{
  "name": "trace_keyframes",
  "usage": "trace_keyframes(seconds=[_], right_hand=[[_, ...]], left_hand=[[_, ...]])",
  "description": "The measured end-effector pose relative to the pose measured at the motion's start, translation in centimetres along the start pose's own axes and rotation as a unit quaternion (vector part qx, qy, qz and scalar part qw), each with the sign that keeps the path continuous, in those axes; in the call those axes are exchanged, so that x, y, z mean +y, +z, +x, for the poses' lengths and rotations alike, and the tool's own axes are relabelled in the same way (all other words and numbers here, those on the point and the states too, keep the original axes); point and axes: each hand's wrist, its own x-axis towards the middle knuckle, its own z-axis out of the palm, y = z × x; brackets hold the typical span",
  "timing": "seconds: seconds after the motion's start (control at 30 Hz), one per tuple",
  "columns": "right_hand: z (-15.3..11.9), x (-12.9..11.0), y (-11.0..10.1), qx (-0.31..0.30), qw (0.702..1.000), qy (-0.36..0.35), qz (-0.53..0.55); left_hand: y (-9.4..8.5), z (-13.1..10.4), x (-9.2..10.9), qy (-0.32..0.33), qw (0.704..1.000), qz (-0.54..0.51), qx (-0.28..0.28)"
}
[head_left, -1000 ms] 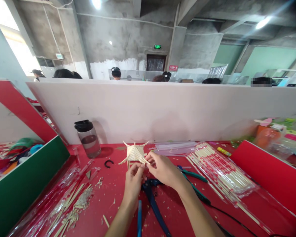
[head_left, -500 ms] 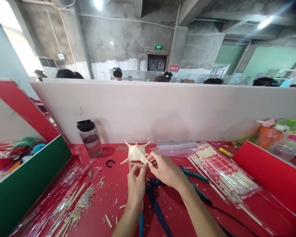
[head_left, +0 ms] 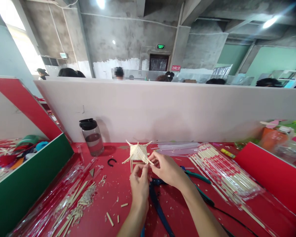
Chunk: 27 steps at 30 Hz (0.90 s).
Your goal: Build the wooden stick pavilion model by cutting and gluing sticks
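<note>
A small pavilion model (head_left: 138,152) built of pale wooden sticks stands on the red table, its pitched roof flaring into upturned corner sticks. My right hand (head_left: 168,168) pinches the roof's near right corner between thumb and fingers. Just in front of the roof edge, my left hand (head_left: 139,184) is closed with thumb and fingertips together; whatever lies in that pinch is hidden. Below the hands are the dark blue handles of a cutting tool (head_left: 158,205), partly covered by my left hand and wrist. Green-handled pliers (head_left: 199,177) lie beside my right forearm.
A water bottle (head_left: 91,138) stands at the back left, near a black C-shaped piece (head_left: 111,162). Stick offcuts (head_left: 82,197) lie at left. Bagged sticks (head_left: 227,171) lie at right. A white partition (head_left: 167,112) closes the back; green (head_left: 34,184) and red (head_left: 268,177) dividers flank the table.
The whole view has shifted slightly to the right. Both hands keep nearly the same hold and place at the pavilion model, with only tiny finger movement.
</note>
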Motion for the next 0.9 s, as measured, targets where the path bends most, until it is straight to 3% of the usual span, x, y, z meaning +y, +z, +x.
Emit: trace_keyframes(seconds=[0.9], right_hand=[[-0.02,-0.06,0.14,0.008,1.0,0.001,-0.004]], left_hand=[[-0.27,0.71,0.48,-0.022,0.999,0.01,-0.025]])
